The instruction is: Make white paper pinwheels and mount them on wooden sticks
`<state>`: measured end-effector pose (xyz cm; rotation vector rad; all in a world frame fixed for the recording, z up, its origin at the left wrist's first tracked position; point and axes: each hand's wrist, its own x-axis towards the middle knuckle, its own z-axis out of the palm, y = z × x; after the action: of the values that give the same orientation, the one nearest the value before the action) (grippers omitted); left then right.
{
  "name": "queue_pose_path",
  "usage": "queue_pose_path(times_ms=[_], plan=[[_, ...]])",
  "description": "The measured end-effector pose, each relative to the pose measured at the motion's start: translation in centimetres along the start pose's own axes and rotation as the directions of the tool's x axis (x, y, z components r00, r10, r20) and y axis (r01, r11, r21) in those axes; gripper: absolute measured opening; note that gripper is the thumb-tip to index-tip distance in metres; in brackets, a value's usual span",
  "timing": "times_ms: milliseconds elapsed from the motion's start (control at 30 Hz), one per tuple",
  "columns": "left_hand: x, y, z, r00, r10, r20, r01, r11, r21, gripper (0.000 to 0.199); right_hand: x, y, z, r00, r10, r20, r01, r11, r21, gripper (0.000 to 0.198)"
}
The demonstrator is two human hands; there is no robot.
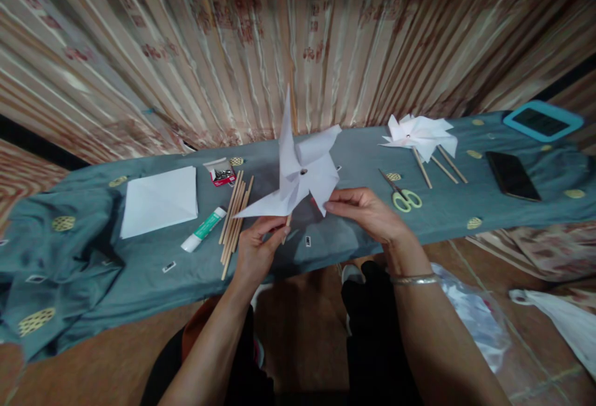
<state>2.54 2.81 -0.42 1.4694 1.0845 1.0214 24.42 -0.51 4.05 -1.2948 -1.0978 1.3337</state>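
A white paper pinwheel (316, 173) with a pin at its centre is held up over the middle of the table. My left hand (261, 248) is closed around its wooden stick (287, 229), just below the blades. With thumb and fingers, my right hand (361, 210) pinches the tip of the pinwheel's lower right blade. Left of my left hand lies a bundle of several wooden sticks (236, 220). Beside the bundle are a green and white tube (203, 230) and an open small red box (222, 173) with metal bits inside.
A stack of white paper (161, 201) lies at the left. Scissors with green handles (406, 200), finished pinwheels (421, 136) on sticks, a dark phone (512, 175) and a blue-framed device (542, 120) are on the right. A plastic bag (475, 313) sits on the floor.
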Motion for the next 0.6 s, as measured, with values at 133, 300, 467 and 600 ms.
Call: queue_pose_path(times_ms=[133,300,467,600], plan=[[0.1,0.4,-0.1,0.999,0.035,0.015,-0.035,0.999,-0.003,0.016,0.2,0.1,1.3,0.974,0.006,0.225,0.026,0.99,-0.14,0.028],[0.1,0.4,-0.2,0.999,0.044,0.024,-0.044,0.999,-0.017,0.014,0.5,0.3,1.9,0.934,-0.02,0.357,0.064,0.992,-0.112,0.026],[0.0,0.2,-0.2,0.999,0.041,0.011,-0.041,0.998,-0.048,0.013,0.4,0.4,-0.3,0.996,0.034,0.083,-0.023,0.991,-0.13,0.027],[0.0,0.2,-0.2,0.999,0.034,0.022,-0.033,0.998,-0.056,0.013,0.6,0.3,-1.1,0.963,-0.068,-0.261,0.064,0.998,-0.026,0.028]])
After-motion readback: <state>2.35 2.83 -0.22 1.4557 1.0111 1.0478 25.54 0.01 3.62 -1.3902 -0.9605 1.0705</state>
